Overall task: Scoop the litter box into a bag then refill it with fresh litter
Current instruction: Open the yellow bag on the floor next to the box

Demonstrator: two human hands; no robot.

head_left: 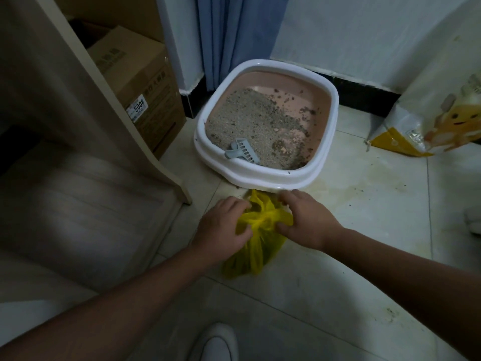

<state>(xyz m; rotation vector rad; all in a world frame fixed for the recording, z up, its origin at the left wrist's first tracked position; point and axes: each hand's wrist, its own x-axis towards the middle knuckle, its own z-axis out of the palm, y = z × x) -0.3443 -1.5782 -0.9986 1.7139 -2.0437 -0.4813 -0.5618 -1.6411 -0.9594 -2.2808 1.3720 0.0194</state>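
Both your arms reach forward and down: your left hand (223,225) and right hand (307,220) curl their fingers round the gathered top of the yellow bag (256,246), which sits on the tiled floor (364,217) just in front of the litter box (270,175), scoop (240,151) lying inside.

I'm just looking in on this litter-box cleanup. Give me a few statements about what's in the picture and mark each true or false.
1. Both hands, left hand and right hand, grip the yellow bag. True.
2. The scoop is in the right hand. False: it lies in the litter box, at the near left side.
3. The yellow bag sits inside the litter box. False: it is on the floor in front of it.
4. A litter sack stands to the right of the box. True.
5. The cardboard box is on the right. False: it is on the left.
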